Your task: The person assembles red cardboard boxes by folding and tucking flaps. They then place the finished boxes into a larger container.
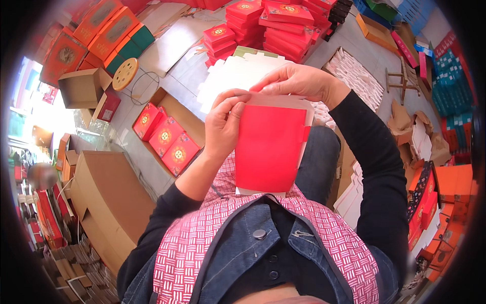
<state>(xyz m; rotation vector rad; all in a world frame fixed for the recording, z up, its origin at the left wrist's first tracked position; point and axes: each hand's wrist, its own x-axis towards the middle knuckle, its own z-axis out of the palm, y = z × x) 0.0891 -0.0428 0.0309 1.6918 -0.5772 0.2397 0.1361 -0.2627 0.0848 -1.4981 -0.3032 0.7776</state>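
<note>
Head view. Both hands hold one flat red cardboard box blank (271,149) upright over the lap. Left hand (223,124): fingers curled round the blank's left edge near the top corner, thumb on the red face. Right hand (298,81): fingertips pinched over the top edge, where a white flap shows just beyond them.

Judgement: thin card, light, stiff along its length but easily creased; glossy face probably slippery. Best gripped at the edges and flaps, not mid-panel.

Beyond the fingertips: white die-cut blanks (238,76), then stacked finished red boxes (283,23). Left of the left hand, an open carton (192,121) holds more red boxes.
</note>
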